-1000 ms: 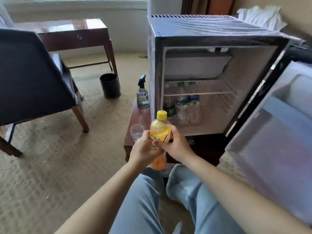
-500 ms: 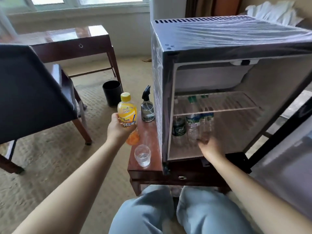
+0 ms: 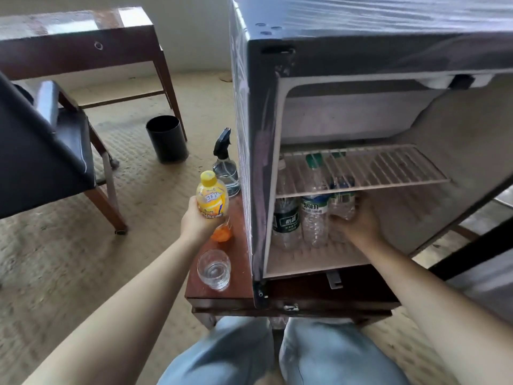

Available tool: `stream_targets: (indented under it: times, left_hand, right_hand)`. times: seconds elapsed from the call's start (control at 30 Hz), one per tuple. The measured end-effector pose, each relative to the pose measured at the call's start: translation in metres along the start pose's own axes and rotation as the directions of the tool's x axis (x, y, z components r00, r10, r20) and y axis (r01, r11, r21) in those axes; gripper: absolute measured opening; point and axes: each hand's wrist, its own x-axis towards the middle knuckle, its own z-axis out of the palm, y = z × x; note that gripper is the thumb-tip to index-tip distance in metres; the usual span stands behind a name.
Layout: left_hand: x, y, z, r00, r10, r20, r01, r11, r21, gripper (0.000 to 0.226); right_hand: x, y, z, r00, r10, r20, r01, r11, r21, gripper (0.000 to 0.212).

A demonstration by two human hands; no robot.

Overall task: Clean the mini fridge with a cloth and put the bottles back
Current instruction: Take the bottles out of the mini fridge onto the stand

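L hand is out front-left, arm stretched over the worktop, fingers wrapped round the lower half of the orange drink bottle, held upright w/ yellow cap on top, just beside the fridge outer wall. R hand is inside the open fridge, under the wire shelf, fingers curled round the clear bottle, rightmost of three on the fridge floor. Next to it stands the green-label bottle, then the dark-label bottle at far left, all packed close. On the worktop left of the fridge: spray bottle at the back, drinking glass near the front, orange bottle between them. Black bin and chair stand on the carpet further left.
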Motion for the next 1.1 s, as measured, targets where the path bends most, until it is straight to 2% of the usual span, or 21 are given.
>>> stream_targets:
  times: [0.17, 0.3, 0.4, 0.53, 0.63, 0.8, 0.87, 0.93, 1.03, 1.1]
  left_hand:
    - [0.001, -0.01, 0.003, 0.999, -0.04, 0.022, 0.039, 0.997, 0.064, 0.059]
    - [-0.004, -0.011, 0.0, 0.995, -0.075, 0.072, 0.067, 0.992, 0.105, 0.082]
    - [-0.012, -0.007, -0.009, 0.995, -0.058, 0.078, 0.047, 0.99, 0.132, 0.093]
    - [-0.033, -0.008, -0.026, 0.999, 0.005, 0.053, -0.013, 0.989, 0.146, 0.079]
    - [-0.054, -0.008, -0.039, 0.999, 0.035, 0.034, -0.041, 0.981, 0.189, 0.068]
    - [-0.094, 0.004, -0.05, 0.994, 0.094, 0.059, -0.102, 0.982, 0.16, 0.043]
    - [-0.112, 0.009, -0.051, 0.981, 0.146, 0.13, -0.166, 0.972, 0.165, 0.029]
    - [-0.133, 0.015, -0.051, 0.95, 0.172, 0.26, -0.225, 0.956, 0.19, 0.023]
    - [-0.167, 0.023, -0.053, 0.868, 0.138, 0.477, -0.278, 0.931, 0.238, 0.035]
    - [-0.184, 0.023, -0.055, 0.823, 0.117, 0.556, -0.3, 0.921, 0.25, 0.048]
  right_hand:
    - [0.014, 0.007, 0.007, 0.998, 0.062, 0.018, -0.063, 0.997, 0.043, 0.064]
    - [0.021, 0.007, 0.007, 0.995, 0.087, 0.04, -0.09, 0.994, 0.07, 0.071]
    - [0.022, 0.001, 0.004, 0.992, 0.111, 0.054, -0.113, 0.992, 0.049, 0.057]
    - [0.007, 0.005, -0.002, 0.981, 0.191, 0.032, -0.193, 0.976, 0.102, 0.046]
    - [-0.016, 0.012, -0.015, 0.959, 0.281, 0.039, -0.284, 0.951, 0.125, 0.046]
    - [-0.078, 0.022, -0.033, 0.938, 0.344, 0.038, -0.344, 0.939, -0.009, 0.043]
    - [-0.106, 0.02, -0.037, 0.941, 0.337, 0.041, -0.333, 0.939, -0.086, 0.04]
    - [-0.13, 0.016, -0.036, 0.953, 0.292, 0.076, -0.281, 0.951, -0.133, 0.037]
    - [-0.163, -0.008, -0.03, 0.966, 0.198, 0.169, -0.16, 0.964, -0.212, 0.033]
    - [-0.179, -0.028, -0.021, 0.964, 0.107, 0.244, -0.056, 0.977, -0.207, 0.03]
